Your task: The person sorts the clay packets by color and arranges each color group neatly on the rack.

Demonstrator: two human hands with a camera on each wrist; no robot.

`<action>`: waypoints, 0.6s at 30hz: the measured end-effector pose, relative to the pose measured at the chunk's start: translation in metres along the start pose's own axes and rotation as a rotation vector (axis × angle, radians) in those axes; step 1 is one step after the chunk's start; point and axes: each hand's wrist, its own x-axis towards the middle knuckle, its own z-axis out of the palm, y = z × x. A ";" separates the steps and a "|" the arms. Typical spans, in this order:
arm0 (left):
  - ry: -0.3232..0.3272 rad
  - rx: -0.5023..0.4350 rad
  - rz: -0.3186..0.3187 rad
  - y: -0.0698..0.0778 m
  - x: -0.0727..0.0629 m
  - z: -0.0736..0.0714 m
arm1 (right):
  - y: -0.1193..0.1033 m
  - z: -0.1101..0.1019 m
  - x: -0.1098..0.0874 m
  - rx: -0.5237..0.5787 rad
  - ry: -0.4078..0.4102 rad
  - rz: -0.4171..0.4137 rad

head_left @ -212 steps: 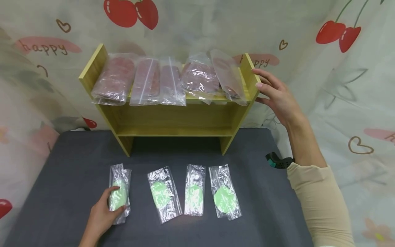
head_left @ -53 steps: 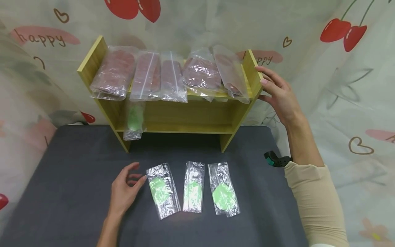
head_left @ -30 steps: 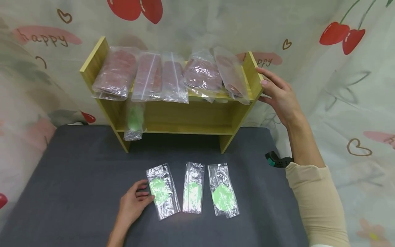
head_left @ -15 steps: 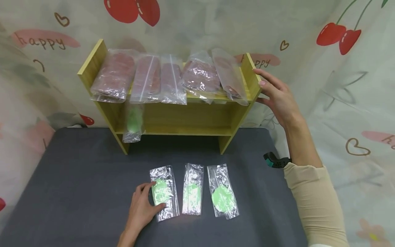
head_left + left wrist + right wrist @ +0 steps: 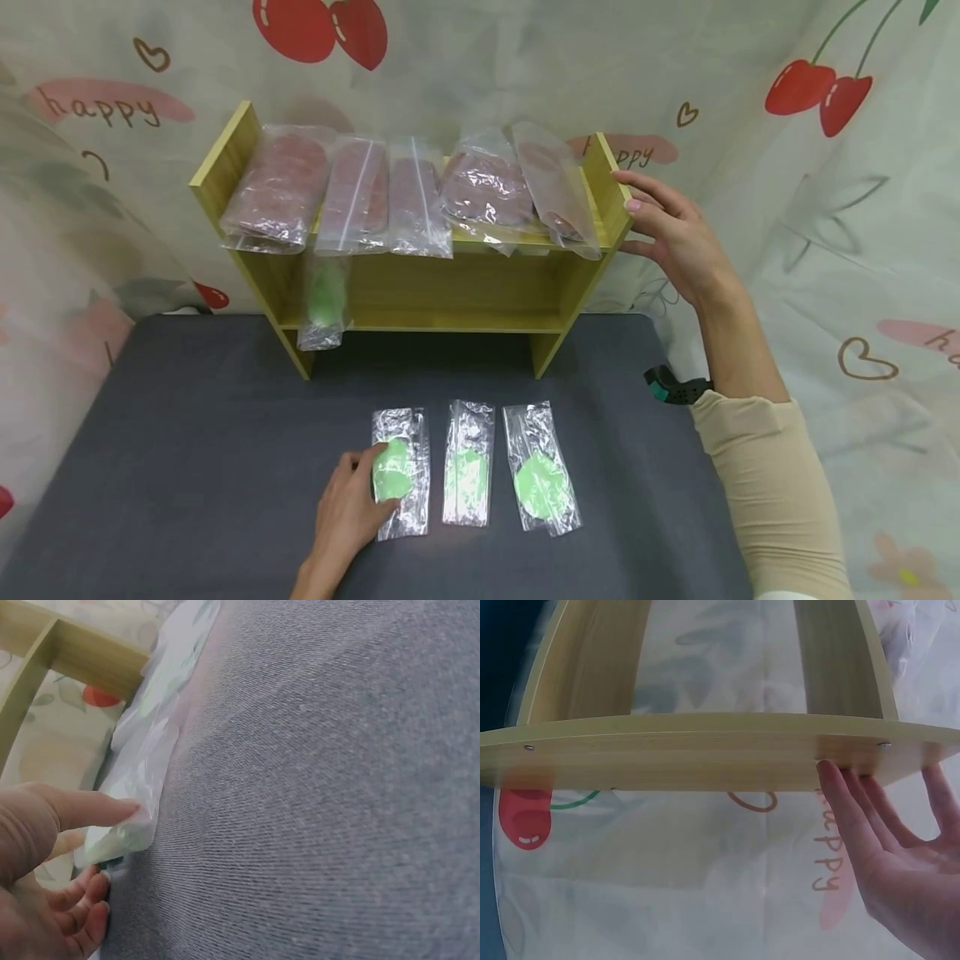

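Note:
My left hand [image 5: 348,504] grips the left side of a clear plastic packet [image 5: 411,483] with a light green round piece inside, lying on the dark cloth. In the left wrist view, the thumb lies over the near end of this packet [image 5: 135,791], with the other fingers curled at its edge. My right hand [image 5: 678,237] touches the right side panel of a small wooden shelf [image 5: 457,287] at its upper end. The right wrist view shows straight fingertips resting against that panel [image 5: 667,759]. A similar green packet [image 5: 326,304] hangs over the lower board's left end.
Two more green packets [image 5: 468,479] lie to the right of the held one. Several zip bags [image 5: 281,187] with pinkish-brown contents lean along the upper board, overhanging its front. A cherry-patterned sheet [image 5: 465,67] covers the wall behind.
A green packet has gone from the table's left onto the lower board. My left hand moved right to the second packet, now turned straighter. My right hand stays at the shelf's side.

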 end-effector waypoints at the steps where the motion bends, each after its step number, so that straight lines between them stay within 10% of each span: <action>1: -0.003 -0.001 -0.003 0.000 0.000 0.000 | 0.000 0.000 0.000 0.002 -0.005 0.001; 18: -0.075 -0.364 0.003 -0.003 0.001 -0.003 | -0.002 -0.003 0.000 -0.013 -0.034 0.040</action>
